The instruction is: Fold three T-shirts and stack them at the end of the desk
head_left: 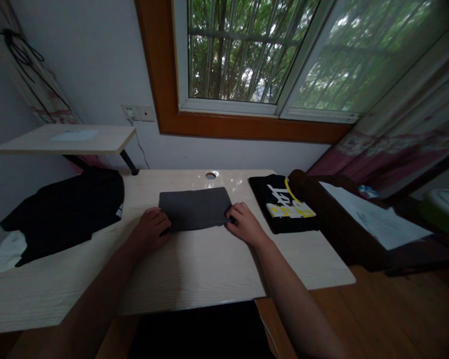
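Observation:
A dark grey folded cloth, probably a garment, lies flat as a neat rectangle on the middle of the pale wooden table. At its near left corner, my left hand has its fingers curled over the edge. My right hand pinches the near right corner between thumb and fingers, and a little fabric is bunched there. To the right lies a folded black T-shirt with a white and yellow print, apart from my hand.
Loose black clothing and a white piece lie at the table's left. A raised shelf stands behind them. Beyond the right edge is a dark brown padded seat with a pale sheet. A window is ahead.

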The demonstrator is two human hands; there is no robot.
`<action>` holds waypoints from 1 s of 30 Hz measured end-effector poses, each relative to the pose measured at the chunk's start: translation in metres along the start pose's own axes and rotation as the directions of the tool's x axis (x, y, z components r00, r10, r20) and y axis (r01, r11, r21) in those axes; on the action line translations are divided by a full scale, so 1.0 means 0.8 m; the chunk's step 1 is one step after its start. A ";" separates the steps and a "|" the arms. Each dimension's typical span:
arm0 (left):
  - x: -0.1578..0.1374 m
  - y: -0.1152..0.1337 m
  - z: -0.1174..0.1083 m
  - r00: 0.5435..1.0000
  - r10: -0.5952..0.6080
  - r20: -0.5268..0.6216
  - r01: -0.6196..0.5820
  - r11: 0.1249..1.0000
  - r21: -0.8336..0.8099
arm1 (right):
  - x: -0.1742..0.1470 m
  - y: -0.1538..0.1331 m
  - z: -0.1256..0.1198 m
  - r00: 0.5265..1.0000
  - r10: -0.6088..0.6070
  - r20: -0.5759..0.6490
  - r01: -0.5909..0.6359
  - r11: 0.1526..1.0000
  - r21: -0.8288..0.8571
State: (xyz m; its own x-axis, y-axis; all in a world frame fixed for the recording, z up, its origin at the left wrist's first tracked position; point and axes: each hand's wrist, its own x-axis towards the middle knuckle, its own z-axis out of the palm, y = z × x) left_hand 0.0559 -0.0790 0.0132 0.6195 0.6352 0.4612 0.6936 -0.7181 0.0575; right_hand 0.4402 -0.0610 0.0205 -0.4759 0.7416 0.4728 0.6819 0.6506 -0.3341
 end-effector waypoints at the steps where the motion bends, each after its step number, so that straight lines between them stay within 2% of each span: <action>1: 0.001 0.001 -0.001 1.000 0.014 0.002 -0.014 1.000 0.006 | 0.000 0.000 -0.001 1.000 -0.005 0.001 0.005 1.000 -0.019; 9: 0.001 0.006 0.003 0.996 0.010 0.093 -0.011 1.000 0.002 | 0.001 -0.006 -0.002 0.998 -0.034 0.049 0.043 0.979 -0.201; 16: 0.003 0.006 0.001 0.992 -0.011 0.127 0.011 1.000 0.002 | 0.000 -0.006 0.003 0.991 -0.027 0.133 0.045 0.990 -0.136; 23: 0.000 0.008 0.002 0.989 -0.061 0.137 0.066 0.997 -0.028 | 0.001 -0.009 -0.001 0.990 -0.025 0.138 0.037 0.996 -0.083; 30: -0.002 0.011 0.003 0.979 -0.079 0.190 0.075 0.997 0.026 | 0.001 -0.008 0.007 0.987 -0.013 0.160 0.050 0.971 -0.234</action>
State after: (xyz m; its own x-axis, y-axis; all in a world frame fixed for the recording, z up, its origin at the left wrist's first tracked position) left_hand 0.0618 -0.0853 0.0106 0.6213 0.7322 0.2790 0.7476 -0.6606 0.0686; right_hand 0.4322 -0.0638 0.0182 -0.5672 0.7500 0.3403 0.7680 0.6309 -0.1103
